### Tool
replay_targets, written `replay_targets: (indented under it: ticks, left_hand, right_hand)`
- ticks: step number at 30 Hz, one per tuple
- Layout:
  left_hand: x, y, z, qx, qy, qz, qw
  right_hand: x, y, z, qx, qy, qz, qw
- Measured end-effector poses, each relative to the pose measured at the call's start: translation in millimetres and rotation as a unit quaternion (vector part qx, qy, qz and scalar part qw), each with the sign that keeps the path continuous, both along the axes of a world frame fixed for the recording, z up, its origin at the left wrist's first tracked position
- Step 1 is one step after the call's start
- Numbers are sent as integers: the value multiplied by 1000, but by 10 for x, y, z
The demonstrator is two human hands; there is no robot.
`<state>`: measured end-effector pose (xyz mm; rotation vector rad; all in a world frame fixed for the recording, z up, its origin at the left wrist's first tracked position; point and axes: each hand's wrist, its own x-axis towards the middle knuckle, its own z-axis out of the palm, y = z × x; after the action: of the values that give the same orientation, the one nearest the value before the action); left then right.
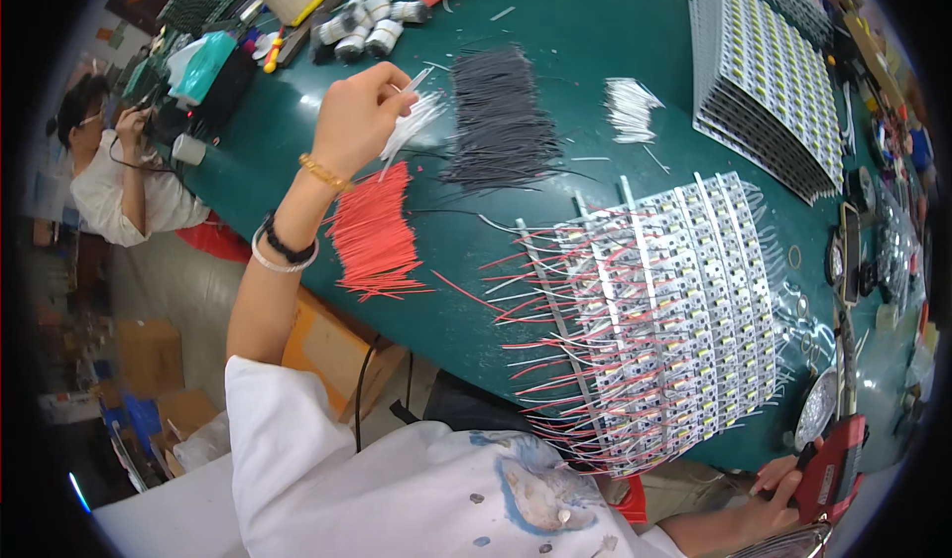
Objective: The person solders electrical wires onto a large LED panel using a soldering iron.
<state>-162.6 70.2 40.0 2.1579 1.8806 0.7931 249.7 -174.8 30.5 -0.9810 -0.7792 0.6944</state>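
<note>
My left hand (362,112) is closed in a pinch around a thin pale strip (420,79), above a bundle of white wires (415,126). Just below it lies a bundle of red wires (373,231), with black wires (501,117) to its right. At the lower right, my right hand (778,491) closes on the handle of a red-and-black gun-shaped tool (831,469), partly cut off by the picture's rim. Between the hands rests a panel of LED circuit boards (684,320), with red and white wires sticking out along its left side.
A smaller white wire bundle (631,110) lies at the back, left of a stack of similar boards (764,82). Solder spools (382,22) and a yellow-handled screwdriver (273,54) lie far left. A co-worker (119,171) sits at the left. Clutter lines the table's right edge.
</note>
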Motion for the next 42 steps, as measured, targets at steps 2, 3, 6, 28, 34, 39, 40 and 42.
replay_targets:
  ticks: [2, 3, 6, 28, 34, 39, 40, 42]
  left_hand:
    - [254, -156, 116, -92, -198, -53, 974]
    - [427, -210, 138, -105, -203, -70, 971]
    - [960, -575, 280, -238, -334, -160, 898]
    - [1873, -519, -431, -186, -256, -150, 937]
    - [1889, -517, -420, -183, -244, -152, 940]
    - [1884, -526, -404, -187, -233, -148, 943]
    - [1888, -525, -403, -187, -234, -149, 942]
    - [1892, -523, -406, -190, -230, -148, 943]
  right_hand:
    - [74, -122, -2, -17, -4, -29, 999]
    - [125, -172, 65, -29, -11, -51, 998]
    - [212, -509, 300, -56, -32, -107, 992]
    - [0, -32, -328, -232, -245, 62, 939]
    - [-194, 82, -229, -258, -115, 55, 958]
    - [-98, -28, -341, -239, -155, 48, 957]
    - [-88, -36, -346, -240, -155, 47, 957]
    - [-67, -48, -355, -254, -187, 73, 946]
